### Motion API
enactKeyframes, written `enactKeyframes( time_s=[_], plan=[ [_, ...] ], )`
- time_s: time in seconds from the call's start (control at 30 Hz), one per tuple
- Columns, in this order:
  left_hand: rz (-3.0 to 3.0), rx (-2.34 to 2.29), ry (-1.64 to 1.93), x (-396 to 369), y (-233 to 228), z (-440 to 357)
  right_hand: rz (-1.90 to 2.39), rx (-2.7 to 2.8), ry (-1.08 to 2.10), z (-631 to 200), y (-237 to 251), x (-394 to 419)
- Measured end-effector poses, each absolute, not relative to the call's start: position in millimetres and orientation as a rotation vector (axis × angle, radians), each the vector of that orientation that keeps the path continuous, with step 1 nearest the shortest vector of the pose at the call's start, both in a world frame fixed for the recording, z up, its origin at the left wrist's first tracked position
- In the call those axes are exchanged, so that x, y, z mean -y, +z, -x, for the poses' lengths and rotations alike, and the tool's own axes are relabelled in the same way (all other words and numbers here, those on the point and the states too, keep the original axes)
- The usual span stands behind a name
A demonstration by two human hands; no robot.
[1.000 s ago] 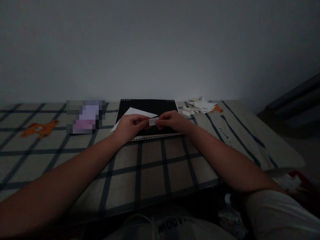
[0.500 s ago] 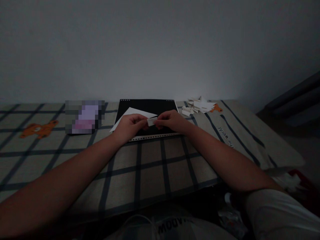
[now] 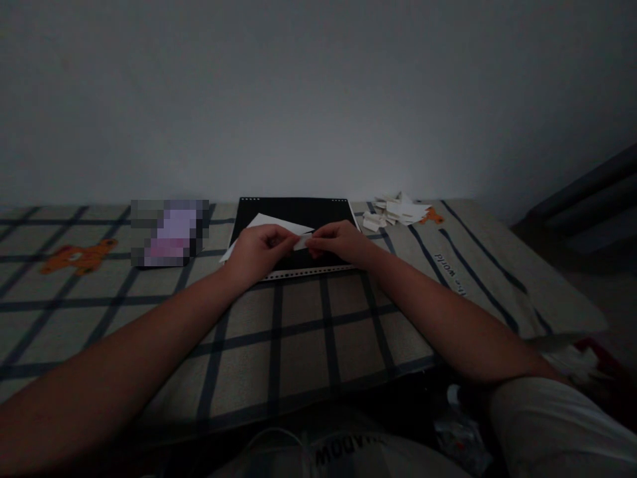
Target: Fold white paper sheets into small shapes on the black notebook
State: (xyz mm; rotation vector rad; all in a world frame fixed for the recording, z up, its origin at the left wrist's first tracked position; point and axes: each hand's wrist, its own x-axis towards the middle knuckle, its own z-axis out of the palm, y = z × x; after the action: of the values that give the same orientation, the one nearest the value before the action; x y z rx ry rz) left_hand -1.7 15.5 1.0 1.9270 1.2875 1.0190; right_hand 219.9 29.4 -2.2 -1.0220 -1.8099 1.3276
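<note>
Between my two hands is a small white piece of paper (image 3: 301, 244), mostly covered by fingertips. My left hand (image 3: 265, 248) pinches its left end, and my right hand (image 3: 334, 239) pinches the right end with thumb and forefinger. Both hands are held over a black notebook (image 3: 293, 207) with a row of punched holes along its near edge. A larger white sheet of paper (image 3: 269, 222) with a pointed corner lies on the notebook, partly hidden behind my left hand.
A pile of white paper pieces (image 3: 398, 210) lies right of the notebook on the checked tablecloth (image 3: 303, 325). To the left is a phone-like device (image 3: 172, 232), blurred by pixelation. A wall (image 3: 298, 99) rises behind. Below the table's right edge sits a clear plastic item (image 3: 460, 431).
My left fingertips have moved slightly right along the small piece of paper, so less of it shows now. The right hand has barely shifted.
</note>
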Motion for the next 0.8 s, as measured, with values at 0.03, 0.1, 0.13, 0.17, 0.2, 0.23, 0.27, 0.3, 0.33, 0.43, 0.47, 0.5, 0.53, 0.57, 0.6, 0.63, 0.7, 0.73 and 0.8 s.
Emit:
enactKeyframes(
  time_s=[0.03, 0.1, 0.13, 0.17, 0.2, 0.23, 0.27, 0.3, 0.33, 0.43, 0.47, 0.5, 0.53, 0.57, 0.6, 0.63, 0.7, 0.73, 0.8],
  plan=[
    [-1.963, -1.286, 1.046, -14.6, 1.2, 1.8, 1.012, 1.803, 1.332, -219.5, -3.3, -30.0],
    [-2.012, -1.28, 1.078, -13.0, 1.7, 2.1, 0.984, 1.778, 1.339, -218.6, -5.3, -31.1],
    [-2.028, -1.276, 1.079, -12.5, 1.9, 2.3, 0.969, 1.761, 1.34, -218.1, -6.1, -31.6],
    [-2.042, -1.27, 1.073, -12.1, 2.2, 2.5, 0.955, 1.744, 1.341, -217.7, -6.9, -31.9],
    [-2.057, -1.263, 1.06, -11.7, 2.4, 2.6, 0.943, 1.729, 1.342, -217.3, -7.6, -32.1],
    [-2.071, -1.254, 1.047, -11.4, 2.6, 2.5, 0.934, 1.721, 1.338, -216.9, -8.4, -32.1],
    [-2.082, -1.247, 1.038, -11.1, 2.8, 2.4, 0.931, 1.722, 1.325, -216.6, -9.0, -32.1],
    [-2.092, -1.241, 1.033, -10.6, 2.8, 2.0, 0.932, 1.735, 1.303, -216.4, -9.6, -32.0],
    [-2.1, -1.237, 1.031, -10.1, 2.8, 1.6, 0.935, 1.756, 1.269, -216.3, -9.9, -31.7],
    [-2.086, -1.237, 1.018, -8.7, 1.8, -0.2, 0.951, 1.845, 1.103, -217.0, -9.1, -30.3],
    [-2.063, -1.237, 1.005, -8.6, 1.2, -0.8, 0.951, 1.888, 1.031, -217.5, -8.1, -29.7],
    [-2.034, -1.236, 0.986, -8.7, 0.6, -1.2, 0.947, 1.935, 0.957, -218.0, -7.1, -29.2],
    [-2.003, -1.233, 0.962, -9.1, 0.1, -1.4, 0.943, 1.98, 0.89, -218.5, -6.1, -28.8],
    [-1.976, -1.23, 0.938, -9.7, -0.2, -1.4, 0.943, 2.013, 0.838, -218.7, -5.5, -28.6],
    [-1.957, -1.229, 0.914, -10.4, -0.2, -1.3, 0.954, 2.027, 0.807, -218.8, -5.2, -28.7],
    [-1.95, -1.232, 0.895, -11.2, 0.1, -1.0, 0.975, 2.016, 0.803, -218.6, -5.3, -29.0],
    [-1.968, -1.251, 0.882, -12.1, 1.4, -0.3, 1.033, 1.944, 0.873, -217.7, -6.6, -30.2],
    [-1.985, -1.266, 0.893, -12.2, 2.1, 0.0, 1.055, 1.906, 0.928, -217.2, -7.4, -30.9],
    [-2.014, -1.289, 0.925, -11.5, 2.8, 0.3, 1.067, 1.87, 1.016, -216.4, -8.2, -31.7]
  ],
)
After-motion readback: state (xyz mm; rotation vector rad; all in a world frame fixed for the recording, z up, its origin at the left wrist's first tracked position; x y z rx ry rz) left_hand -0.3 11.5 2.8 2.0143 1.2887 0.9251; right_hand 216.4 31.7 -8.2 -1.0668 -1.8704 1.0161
